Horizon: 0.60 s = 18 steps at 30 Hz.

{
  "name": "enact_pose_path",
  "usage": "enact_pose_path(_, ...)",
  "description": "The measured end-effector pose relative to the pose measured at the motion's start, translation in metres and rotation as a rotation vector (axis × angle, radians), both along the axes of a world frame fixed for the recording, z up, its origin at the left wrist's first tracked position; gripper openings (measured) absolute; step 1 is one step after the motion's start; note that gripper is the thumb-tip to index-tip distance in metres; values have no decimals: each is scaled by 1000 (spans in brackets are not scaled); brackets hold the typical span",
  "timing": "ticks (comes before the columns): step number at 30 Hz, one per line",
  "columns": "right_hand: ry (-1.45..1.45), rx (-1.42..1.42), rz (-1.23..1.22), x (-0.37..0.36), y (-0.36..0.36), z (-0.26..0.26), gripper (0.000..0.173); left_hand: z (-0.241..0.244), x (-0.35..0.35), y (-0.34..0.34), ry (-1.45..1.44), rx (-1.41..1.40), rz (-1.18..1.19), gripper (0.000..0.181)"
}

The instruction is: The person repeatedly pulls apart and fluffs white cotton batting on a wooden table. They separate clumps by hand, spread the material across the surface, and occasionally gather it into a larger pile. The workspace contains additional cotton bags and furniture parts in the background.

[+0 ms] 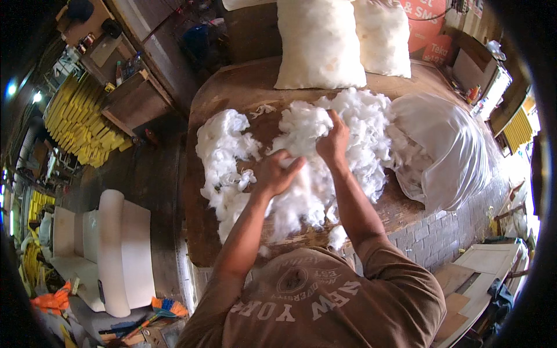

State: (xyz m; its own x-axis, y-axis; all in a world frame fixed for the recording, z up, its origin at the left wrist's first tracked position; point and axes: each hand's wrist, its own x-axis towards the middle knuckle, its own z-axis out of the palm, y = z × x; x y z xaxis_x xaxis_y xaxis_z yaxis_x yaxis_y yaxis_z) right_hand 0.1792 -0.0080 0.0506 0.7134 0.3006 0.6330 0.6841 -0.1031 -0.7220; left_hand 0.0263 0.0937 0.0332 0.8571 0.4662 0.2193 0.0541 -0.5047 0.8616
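White fluffy fibre stuffing (365,130) lies in heaps across a worn wooden table (400,200). My left hand (280,174) grips a tuft of it near the middle of the heap, thumb pointing right. Higher and a little to the right, my right hand (334,141) is closed on another clump, its fingers partly hidden by fibre. A separate pile of stuffing (226,148) lies to the left of my hands. On the right, a white fabric bag (452,148) lies with its mouth towards the heap and stuffing spilling out.
Two stuffed cream cushions (320,43) (385,39) stand at the table's far edge. A light upholstered sofa (126,252) is on the floor at left, with a broom (169,306) near it. Yellow stacked pieces (82,122) are further back. Pale panels (483,269) lie at lower right.
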Motion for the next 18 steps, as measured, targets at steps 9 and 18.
enact_pose_path(9,1234,759,523,-17,10,-18,30,-29,19,-13,-198,133,-63,30)
enact_pose_path(18,766,707,35,96,-12,-12,27,-17,-40,8,-116,-311,23,26)
